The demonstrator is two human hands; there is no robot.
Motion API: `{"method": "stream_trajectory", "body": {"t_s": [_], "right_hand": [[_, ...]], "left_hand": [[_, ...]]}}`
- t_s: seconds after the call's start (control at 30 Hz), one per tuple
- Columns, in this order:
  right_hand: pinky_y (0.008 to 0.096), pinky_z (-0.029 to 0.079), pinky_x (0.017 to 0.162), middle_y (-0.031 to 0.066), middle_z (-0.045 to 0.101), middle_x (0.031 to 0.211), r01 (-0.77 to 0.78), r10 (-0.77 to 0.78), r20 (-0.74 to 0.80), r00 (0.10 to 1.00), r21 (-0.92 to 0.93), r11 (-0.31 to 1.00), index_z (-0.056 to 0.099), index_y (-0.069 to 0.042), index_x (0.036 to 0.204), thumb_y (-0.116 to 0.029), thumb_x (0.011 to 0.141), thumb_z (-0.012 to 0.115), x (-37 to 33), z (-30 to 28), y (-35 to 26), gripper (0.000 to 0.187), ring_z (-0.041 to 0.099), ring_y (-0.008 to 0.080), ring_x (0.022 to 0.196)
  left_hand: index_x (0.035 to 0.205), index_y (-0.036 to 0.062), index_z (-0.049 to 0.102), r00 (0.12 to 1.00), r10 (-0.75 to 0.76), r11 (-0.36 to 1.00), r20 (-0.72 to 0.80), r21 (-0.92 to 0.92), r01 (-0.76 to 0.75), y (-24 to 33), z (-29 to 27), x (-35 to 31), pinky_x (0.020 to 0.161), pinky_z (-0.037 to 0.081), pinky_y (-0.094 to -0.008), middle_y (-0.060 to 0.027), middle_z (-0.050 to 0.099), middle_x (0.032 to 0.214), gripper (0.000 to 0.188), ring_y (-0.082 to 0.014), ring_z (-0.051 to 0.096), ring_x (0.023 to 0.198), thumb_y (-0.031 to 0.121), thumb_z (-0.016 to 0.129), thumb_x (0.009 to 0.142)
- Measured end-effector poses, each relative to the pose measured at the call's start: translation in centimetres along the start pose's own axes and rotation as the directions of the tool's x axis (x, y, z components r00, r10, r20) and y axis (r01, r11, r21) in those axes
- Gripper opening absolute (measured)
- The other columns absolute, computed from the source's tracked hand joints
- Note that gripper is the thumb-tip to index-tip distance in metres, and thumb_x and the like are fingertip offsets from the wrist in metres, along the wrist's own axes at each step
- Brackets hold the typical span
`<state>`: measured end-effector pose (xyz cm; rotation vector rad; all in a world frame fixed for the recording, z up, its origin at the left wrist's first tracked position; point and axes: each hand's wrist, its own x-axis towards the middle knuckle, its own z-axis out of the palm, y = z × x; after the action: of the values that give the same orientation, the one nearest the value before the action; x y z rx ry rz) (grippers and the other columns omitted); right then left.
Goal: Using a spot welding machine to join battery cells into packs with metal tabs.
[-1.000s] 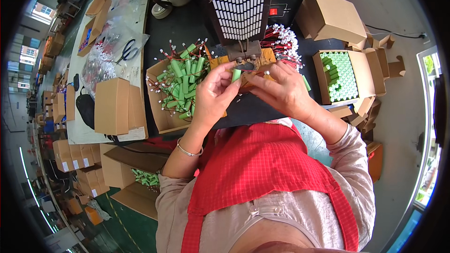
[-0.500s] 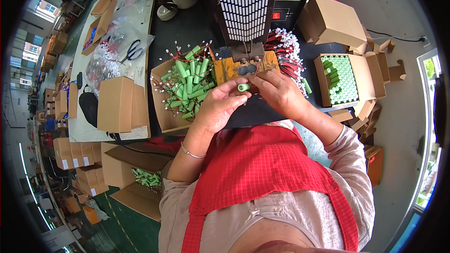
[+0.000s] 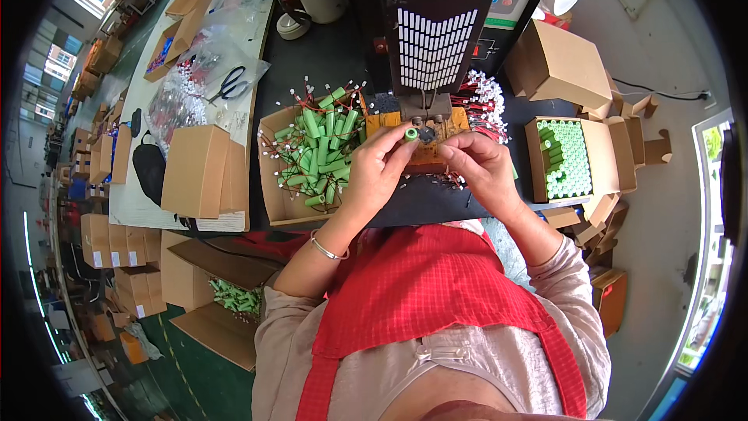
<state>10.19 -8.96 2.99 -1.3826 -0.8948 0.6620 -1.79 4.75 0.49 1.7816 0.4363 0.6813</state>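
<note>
Hands at a welding bench, green cell at the jig

Left hand [image 3: 372,171] pinches a green cylindrical cell [image 3: 411,134] upright by its fingertips, just before the orange jig [image 3: 417,126]; right hand [image 3: 481,168] has its fingers closed on thin wires [image 3: 436,179]. Beyond stand the welder head [image 3: 430,47], a box of wired cells [image 3: 312,152] left, a tray of cells [image 3: 565,157] right

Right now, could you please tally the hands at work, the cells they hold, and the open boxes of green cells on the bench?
Hands: 2, left hand and right hand
Held green cell: 1
Open boxes of green cells: 2, loose-cell box and upright-cell box
Total: 5
</note>
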Motion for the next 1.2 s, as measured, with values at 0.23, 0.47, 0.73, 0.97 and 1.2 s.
{"method": "stream_trajectory", "body": {"t_s": [0.23,0.47,0.73,0.97,1.2], "right_hand": [[0.0174,0.039,0.052,-0.0041,0.057,0.069,-0.165,0.160,-0.068,0.985,-0.069,0.984,0.062,-0.001,0.085,-0.016,0.086,0.062,0.6,0.0,1.0,0.015,0.047,0.0010,0.060],[0.0178,0.039,0.053,-0.0041,0.057,0.070,-0.145,0.139,-0.097,0.985,-0.059,0.988,0.060,-0.001,0.083,-0.014,0.086,0.062,0.8,-0.4,1.8,0.013,0.048,0.0017,0.061],[0.0222,0.046,0.056,0.0046,0.056,0.074,-0.020,-0.012,-0.131,0.991,-0.237,0.971,0.060,0.001,0.079,-0.007,0.079,0.065,0.7,0.0,2.1,0.010,0.055,0.0089,0.064],[0.0274,0.045,0.054,0.0078,0.057,0.071,0.128,-0.178,-0.089,0.980,-0.403,0.906,0.061,0.001,0.076,-0.003,0.074,0.066,1.5,-0.3,2.0,0.007,0.056,0.0167,0.062],[0.0280,0.047,0.059,0.0078,0.059,0.072,0.146,-0.197,-0.072,0.978,-0.440,0.886,0.062,0.000,0.076,-0.002,0.074,0.066,1.3,-0.4,1.4,0.005,0.058,0.0187,0.066]], "left_hand": [[0.099,-0.0056,0.057,0.982,0.189,0.963,0.011,0.192,-0.188,-0.3,0.9,1.1,0.070,0.048,-0.0336,-0.0172,0.060,0.093,0.020,-0.0317,0.060,0.081,0.002,0.059,0.080],[0.096,-0.0045,0.058,0.973,0.232,0.942,0.001,0.249,-0.225,-0.9,1.1,1.5,0.069,0.047,-0.0351,-0.0162,0.058,0.092,0.017,-0.0324,0.059,0.080,0.001,0.059,0.080],[0.095,-0.0022,0.059,0.968,0.248,0.942,0.033,0.227,-0.249,-0.1,0.9,1.5,0.068,0.047,-0.0350,-0.0149,0.058,0.091,0.015,-0.0313,0.059,0.078,0.002,0.057,0.081],[0.095,-0.0017,0.059,0.969,0.245,0.943,0.027,0.226,-0.245,-0.5,0.9,1.8,0.068,0.046,-0.0345,-0.0147,0.058,0.089,0.015,-0.0312,0.058,0.079,0.002,0.057,0.081],[0.092,-0.0018,0.061,0.971,0.238,0.934,0.012,0.272,-0.232,-1.1,1.2,1.7,0.066,0.046,-0.0306,-0.0128,0.059,0.083,0.013,-0.0253,0.059,0.074,0.004,0.061,0.080]]}}
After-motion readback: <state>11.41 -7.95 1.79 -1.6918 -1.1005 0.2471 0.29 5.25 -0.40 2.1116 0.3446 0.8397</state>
